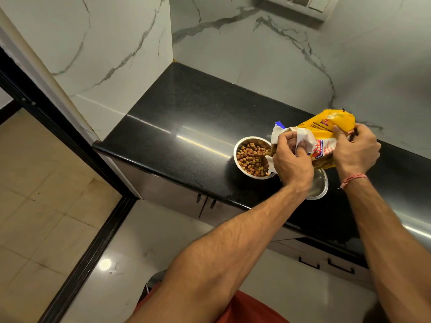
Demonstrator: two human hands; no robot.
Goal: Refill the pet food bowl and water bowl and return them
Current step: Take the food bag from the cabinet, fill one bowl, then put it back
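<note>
Head view: right of frame centre, the left hand point(292, 157) pinches the bag's point(326, 134) torn white mouth while the right hand point(356, 148) grips its yellow body, tipped over the food bowl point(250, 157) on the counter point(186, 117). The bowl looks nearly full (ease the tilt, lest kibble spill). The water bowl point(318, 185) sits just beneath the hands.

Place: a home kitchen.
Counter: a polished black stone counter point(186, 117) ran along the wall into a corner.
Walls: white, grey-veined marble tiles point(256, 54) backed the counter.
Cabinets: grey doors with dark handles point(205, 203) sat under the counter.
Switches: a switch plate point(293, 5) hung on the wall at the top edge.
Floor: glossy pale tiles point(46, 206), crossed by a black threshold strip point(88, 252).
Pet signs: a steel bowl point(253, 158) of kibble stood on the counter beside a yellow food bag point(324, 127).
</note>
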